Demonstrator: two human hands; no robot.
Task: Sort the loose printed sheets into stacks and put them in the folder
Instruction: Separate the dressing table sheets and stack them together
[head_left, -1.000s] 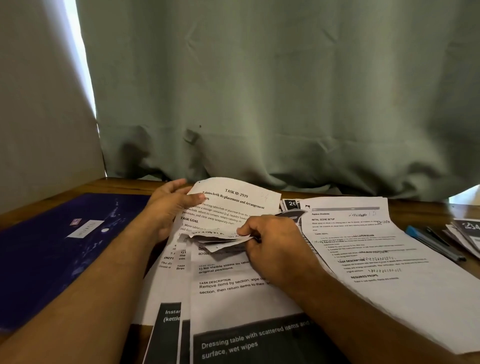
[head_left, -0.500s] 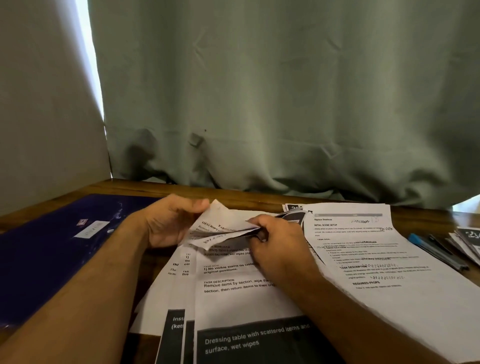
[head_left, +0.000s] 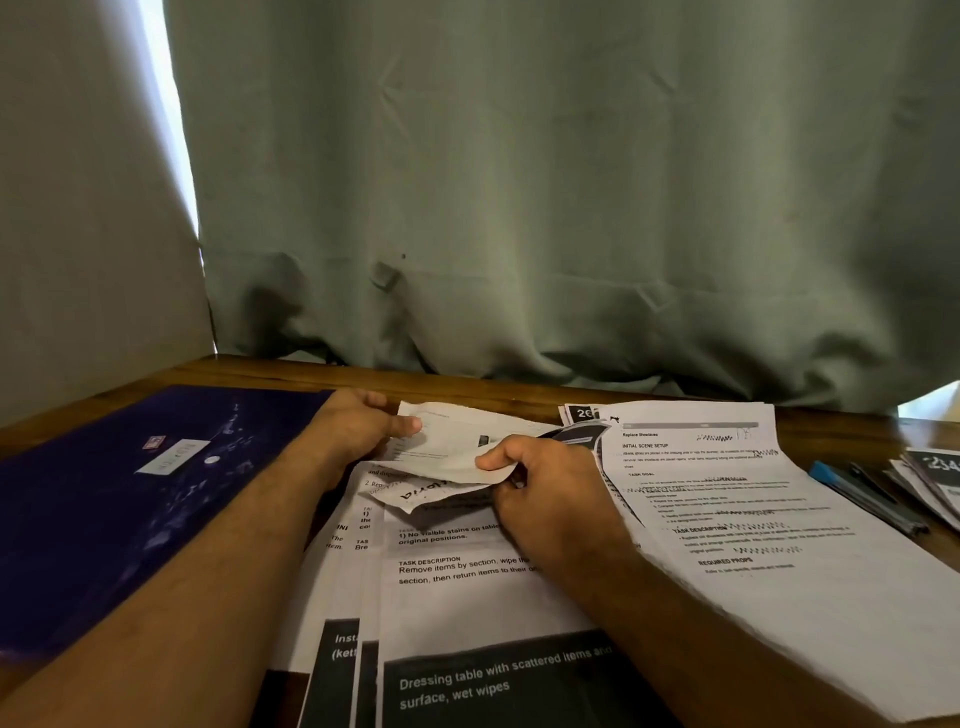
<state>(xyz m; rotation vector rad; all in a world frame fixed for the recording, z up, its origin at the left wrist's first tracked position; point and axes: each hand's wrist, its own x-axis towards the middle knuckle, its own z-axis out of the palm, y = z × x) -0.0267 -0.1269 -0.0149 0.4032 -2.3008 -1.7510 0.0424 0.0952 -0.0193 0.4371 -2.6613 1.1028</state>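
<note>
The wooden tabletop (head_left: 467, 376) carries a dark blue folder (head_left: 130, 499) on the left, lying closed and apart from the papers. In the middle is a fanned pile of printed sheets (head_left: 467, 597); a second stack (head_left: 753, 519) lies to its right, with pens (head_left: 862, 493) beyond it. Both hands hold 1 folded sheet (head_left: 452, 447) above the middle pile: the left hand (head_left: 363, 426) grips its far edge, the right hand (head_left: 540, 483) pinches its near corner. The sorting step seems in progress. Next, I think, this sheet needs flattening and placing on the matching stack.
</note>
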